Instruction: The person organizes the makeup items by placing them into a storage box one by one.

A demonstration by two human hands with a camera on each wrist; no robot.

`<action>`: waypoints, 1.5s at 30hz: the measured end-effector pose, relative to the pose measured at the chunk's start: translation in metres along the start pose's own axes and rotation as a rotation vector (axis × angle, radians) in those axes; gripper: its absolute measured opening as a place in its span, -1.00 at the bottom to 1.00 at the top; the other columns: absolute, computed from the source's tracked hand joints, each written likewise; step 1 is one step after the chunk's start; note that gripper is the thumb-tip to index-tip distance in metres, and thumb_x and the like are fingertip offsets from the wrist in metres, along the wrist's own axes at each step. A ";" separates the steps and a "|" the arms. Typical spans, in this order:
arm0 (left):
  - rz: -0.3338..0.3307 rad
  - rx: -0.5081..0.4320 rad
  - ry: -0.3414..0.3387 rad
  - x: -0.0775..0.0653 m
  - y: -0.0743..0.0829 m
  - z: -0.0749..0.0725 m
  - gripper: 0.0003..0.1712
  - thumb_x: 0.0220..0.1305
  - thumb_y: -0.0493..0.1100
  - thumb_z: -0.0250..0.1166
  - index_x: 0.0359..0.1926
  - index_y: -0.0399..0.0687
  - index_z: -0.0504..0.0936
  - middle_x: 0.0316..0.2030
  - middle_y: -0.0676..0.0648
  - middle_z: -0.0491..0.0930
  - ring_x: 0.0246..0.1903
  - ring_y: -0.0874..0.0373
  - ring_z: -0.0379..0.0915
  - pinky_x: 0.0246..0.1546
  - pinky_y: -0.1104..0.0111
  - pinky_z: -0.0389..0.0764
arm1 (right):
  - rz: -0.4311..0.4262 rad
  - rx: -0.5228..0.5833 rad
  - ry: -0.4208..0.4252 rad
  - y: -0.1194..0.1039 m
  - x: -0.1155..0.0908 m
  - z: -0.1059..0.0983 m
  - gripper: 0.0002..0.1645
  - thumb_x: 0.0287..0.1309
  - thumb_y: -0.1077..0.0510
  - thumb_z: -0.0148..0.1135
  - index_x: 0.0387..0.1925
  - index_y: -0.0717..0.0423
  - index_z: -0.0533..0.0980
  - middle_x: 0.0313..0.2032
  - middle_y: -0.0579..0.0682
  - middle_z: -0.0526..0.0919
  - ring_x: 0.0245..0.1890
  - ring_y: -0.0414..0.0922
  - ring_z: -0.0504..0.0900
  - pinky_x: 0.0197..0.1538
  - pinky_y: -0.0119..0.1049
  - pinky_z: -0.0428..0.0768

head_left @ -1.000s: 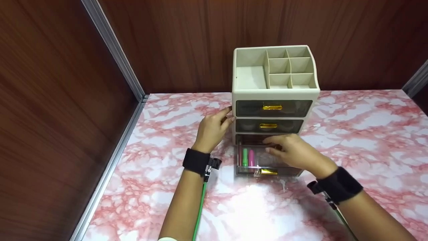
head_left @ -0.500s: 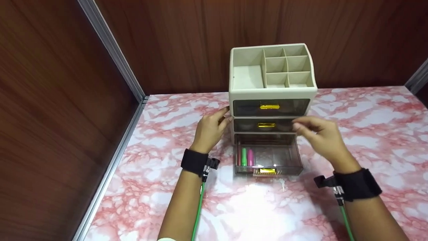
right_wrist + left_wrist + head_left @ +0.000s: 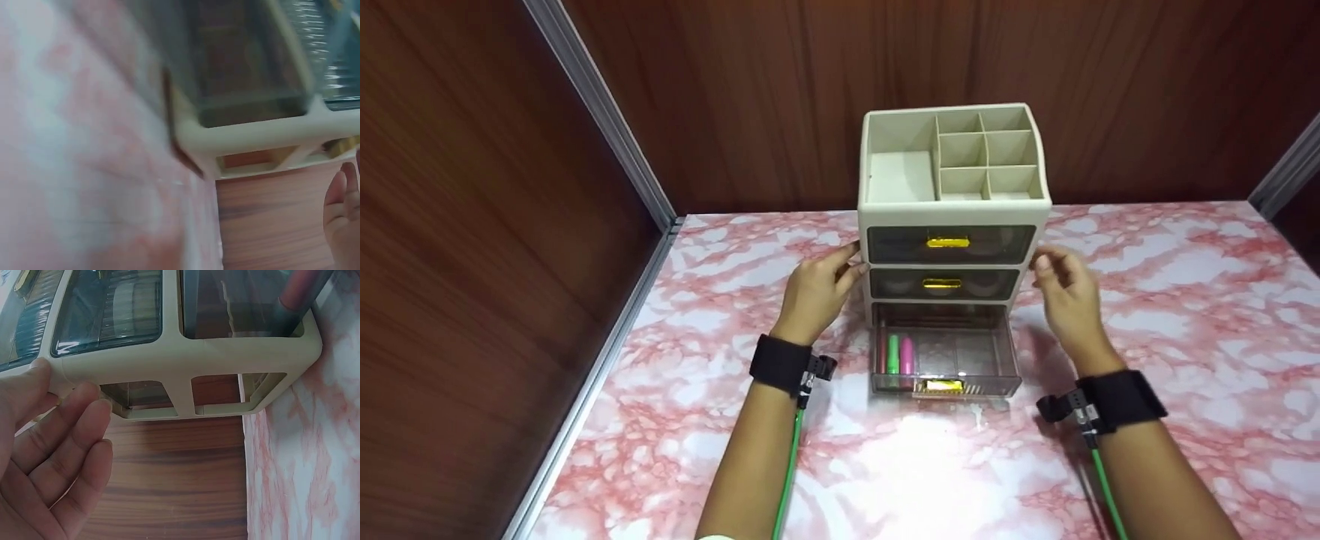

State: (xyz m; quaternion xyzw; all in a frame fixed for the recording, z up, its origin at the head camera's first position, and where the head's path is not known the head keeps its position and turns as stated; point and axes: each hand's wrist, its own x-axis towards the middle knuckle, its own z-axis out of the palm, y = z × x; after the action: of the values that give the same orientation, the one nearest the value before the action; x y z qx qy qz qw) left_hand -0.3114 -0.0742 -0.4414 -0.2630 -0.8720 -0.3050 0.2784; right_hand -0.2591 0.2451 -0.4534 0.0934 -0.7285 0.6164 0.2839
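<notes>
A cream desk organizer (image 3: 952,214) stands on the table, its bottom drawer (image 3: 986,356) pulled out and its two upper drawers closed. Inside the open drawer, at its left, lie a green marker (image 3: 893,351) and a pink marker (image 3: 907,356), with a reddish pen-like thing (image 3: 883,352) against the wall. My left hand (image 3: 814,292) touches the organizer's left side; in the left wrist view its thumb (image 3: 39,377) rests on the front frame and the other fingers are loosely bent. My right hand (image 3: 1069,300), holding nothing visible, is at the right side, some fingertips hidden behind the organizer.
Several divided compartments (image 3: 986,169) top the organizer. A marbled pink and white table (image 3: 697,360) lies beneath, with a dark wood panel (image 3: 750,105) behind and another wood panel (image 3: 495,187) at the left. Green cables (image 3: 789,472) run from both wrist cameras.
My right hand has moved out of the open drawer and right, to the organizer's right side. The left hand stays at the left side. The drawer remains pulled out, with the markers in it.
</notes>
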 end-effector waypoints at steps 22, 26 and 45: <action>-0.059 0.105 -0.122 0.000 0.003 -0.026 -0.57 0.21 0.19 0.03 -0.04 0.14 0.58 -0.18 0.08 0.60 -0.27 0.20 0.53 -0.27 0.35 0.50 | 0.111 -0.011 -0.076 0.023 -0.006 0.018 -0.63 0.28 0.02 -0.10 -0.35 0.31 0.35 -0.39 0.13 0.43 -0.30 -0.08 0.39 -0.20 -0.33 0.34; -0.075 0.103 -0.115 -0.005 0.009 -0.051 -0.61 0.22 0.19 0.03 -0.13 0.16 0.63 -0.24 0.16 0.61 -0.28 0.27 0.51 -0.24 0.37 0.47 | 0.114 -0.118 -0.112 0.039 -0.006 0.013 -0.60 0.30 -0.05 -0.18 -0.31 0.24 0.35 -0.34 0.07 0.45 -0.22 -0.13 0.40 -0.14 -0.31 0.32; 0.076 0.210 -0.138 -0.065 0.034 -0.095 -0.82 0.18 0.02 0.18 -0.36 0.14 0.68 -0.44 0.20 0.60 -0.51 0.38 0.44 -0.46 0.44 0.45 | 0.052 -0.225 -0.157 0.007 -0.012 0.011 -0.57 0.34 0.05 -0.24 -0.26 0.41 0.31 -0.41 0.18 0.43 -0.35 -0.10 0.41 -0.31 -0.45 0.36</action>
State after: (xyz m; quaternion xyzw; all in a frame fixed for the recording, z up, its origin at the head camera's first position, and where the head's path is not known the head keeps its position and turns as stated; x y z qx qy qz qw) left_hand -0.2132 -0.1347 -0.4077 -0.2856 -0.9056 -0.1823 0.2553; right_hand -0.2565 0.2334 -0.4666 0.0898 -0.8152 0.5287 0.2186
